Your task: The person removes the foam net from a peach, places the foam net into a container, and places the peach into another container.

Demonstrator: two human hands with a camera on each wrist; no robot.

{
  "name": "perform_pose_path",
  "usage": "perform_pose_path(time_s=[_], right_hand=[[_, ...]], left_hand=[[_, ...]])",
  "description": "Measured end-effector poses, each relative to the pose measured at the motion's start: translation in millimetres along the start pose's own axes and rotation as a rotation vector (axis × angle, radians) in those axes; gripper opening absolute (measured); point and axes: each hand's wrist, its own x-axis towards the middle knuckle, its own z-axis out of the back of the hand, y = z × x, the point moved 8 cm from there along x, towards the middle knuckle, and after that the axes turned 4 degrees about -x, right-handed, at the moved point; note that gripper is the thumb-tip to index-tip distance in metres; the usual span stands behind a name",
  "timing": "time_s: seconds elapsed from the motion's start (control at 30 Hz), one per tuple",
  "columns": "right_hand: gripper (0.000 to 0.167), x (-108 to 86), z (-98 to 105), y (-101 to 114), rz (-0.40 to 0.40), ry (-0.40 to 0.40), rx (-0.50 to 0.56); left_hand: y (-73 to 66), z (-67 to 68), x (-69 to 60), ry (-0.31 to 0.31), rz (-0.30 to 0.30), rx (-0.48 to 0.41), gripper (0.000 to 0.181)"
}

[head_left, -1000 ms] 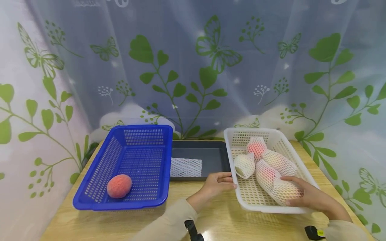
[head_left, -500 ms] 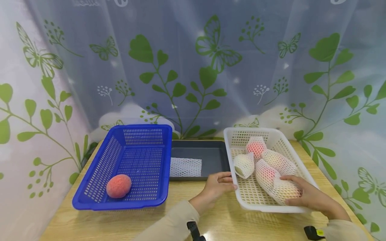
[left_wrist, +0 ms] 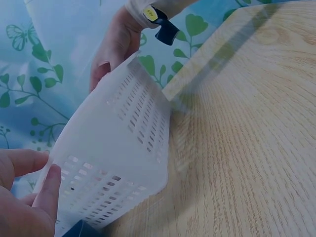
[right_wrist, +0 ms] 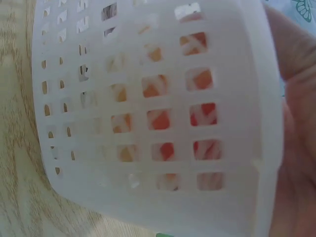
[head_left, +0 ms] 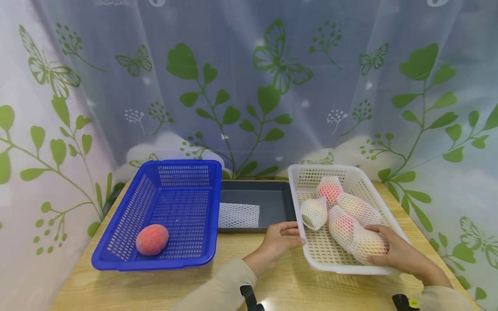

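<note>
In the head view, my right hand point(head_left: 400, 252) holds a peach in a white foam net point(head_left: 368, 245) at the near right of the white basket point(head_left: 330, 268). Its thumb and fingers lie on either side of the fruit. Several other net-wrapped peaches point(head_left: 330, 190) lie in that basket. My left hand point(head_left: 278, 242) touches the basket's left side, its fingers and thumb against the outside in the left wrist view, where the hand point(left_wrist: 24, 192) is partly cut off. Through the holes of the basket wall point(right_wrist: 232, 98), the right wrist view shows pinkish fruit; the fingertips are hidden there.
A blue basket point(head_left: 212, 242) stands at the left with one bare peach point(head_left: 152, 239) in it. Between the baskets sits a dark tray point(head_left: 274, 207) with a flat white foam net point(head_left: 239, 215). A patterned curtain point(head_left: 241, 65) closes off the back and sides.
The fingers of my right hand have shifted slightly on the wrapped peach. My left hand stays at the white basket's side; the baskets and tray look unmoved.
</note>
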Motion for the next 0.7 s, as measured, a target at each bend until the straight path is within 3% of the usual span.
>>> perform_pose_path(time_s=[0.23, 0.7], right_hand=[[0.079, -4.1, 4, -1, -0.021, -0.041, 0.031], [0.076, -11.2, 18, 15, 0.034, -0.086, 0.114]], left_hand=[[0.5, 0.8, 0.2, 0.013, -0.002, 0.02, 0.05], [0.4, 1.2, -0.1, -0.008, -0.005, 0.049, 0.05]])
